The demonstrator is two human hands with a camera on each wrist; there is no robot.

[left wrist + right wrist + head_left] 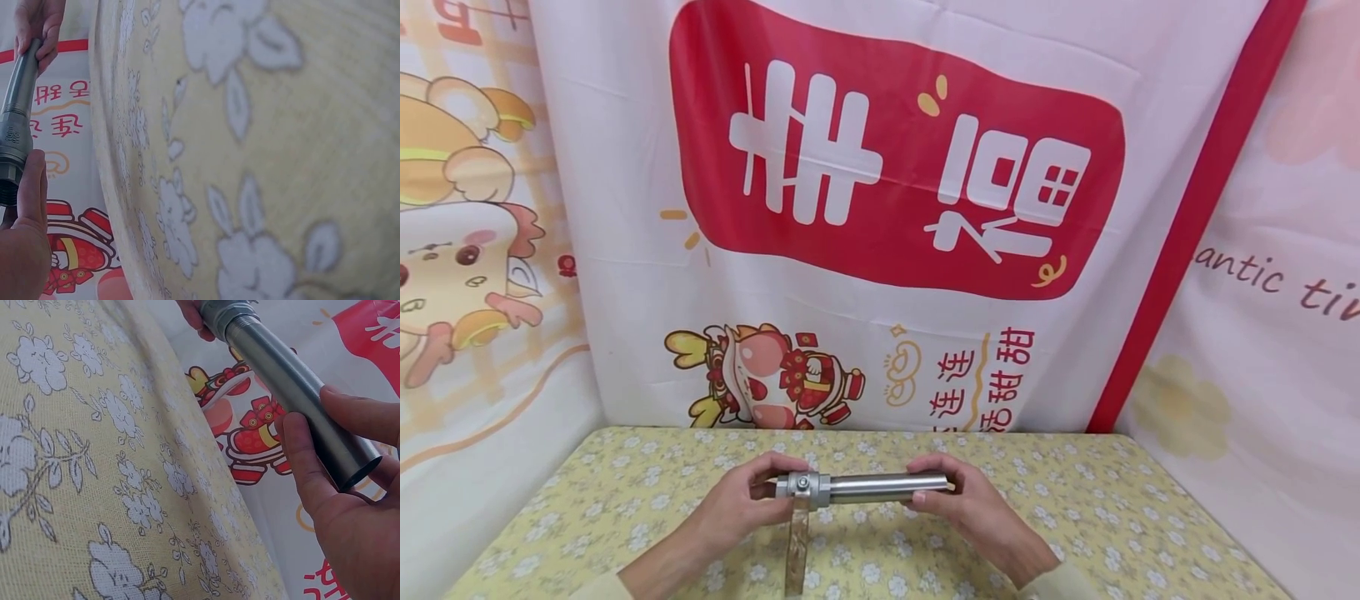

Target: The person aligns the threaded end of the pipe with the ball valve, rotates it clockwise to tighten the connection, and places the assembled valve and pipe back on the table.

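Note:
A metal ball valve and a smooth steel pipe are joined end to end, held level above the table. My left hand grips the valve between thumb and fingers. From the valve a flat, worn lever handle points toward me. My right hand holds the pipe near its free end, thumb on the near side. In the right wrist view the pipe shows an open end beside the palm, and some thread shows where it meets the valve. The left wrist view shows the valve's open socket.
A yellow tablecloth with white flowers covers the table under both hands. Behind it hangs a white cloth with a red panel and cartoon figures. Printed cloths also hang at both sides.

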